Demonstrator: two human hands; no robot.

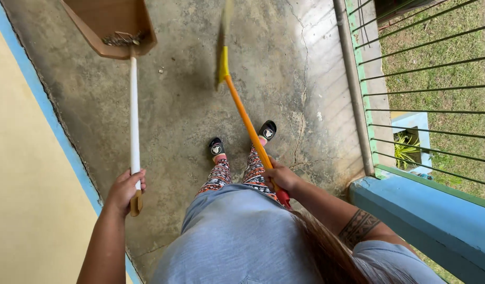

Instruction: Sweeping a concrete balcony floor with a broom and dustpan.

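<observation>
The sweeping looks partly done: the left hand [124, 188] has its fingers wrapped tight round the white pole of the brown dustpan [113, 26], which holds some dirt, the right hand [280, 178] grips the orange broom [241, 108], and little bits [161, 70] on the concrete floor [190, 105] probably need brushing in next, with the feet [241, 139] and green railing [410, 68] close by.

Dustpan [108, 21]: brown, white handle [133, 115].
Broom [247, 123]: yellow head, orange shaft, red end.
Trousers [237, 176]: multicoloured pattern was noted.

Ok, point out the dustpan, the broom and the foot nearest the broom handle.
dustpan [103, 23], head view, on its brown inner tray.
broom [246, 123], head view, midway along its orange handle.
foot [267, 130], head view, on the black sandal strap.
</observation>
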